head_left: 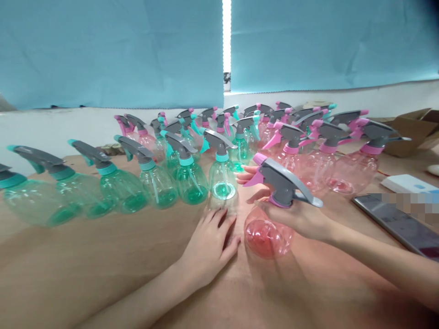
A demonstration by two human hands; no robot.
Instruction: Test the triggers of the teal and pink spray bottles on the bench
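A clear pink spray bottle (269, 240) with a grey and pink trigger head stands close in front of me, leaning slightly. My right hand (298, 217) is around its neck from the right, with the fingertips showing past the left side and partly hidden by the head. To its left, my left hand (209, 244) lies on the wooden table with the fingers apart and nothing in them. Just beyond those fingers is a green spray bottle (222, 178), the nearest thing to them. Several more green bottles (128, 192) extend in a row to the left.
Pink spray bottles (356, 169) stand at the right, with mixed pink and green ones packed behind. A phone (394, 224) and a white box-like object (409, 183) lie on the right. An open cardboard box (413, 132) is at the back right. Blue curtains (113, 50) hang behind.
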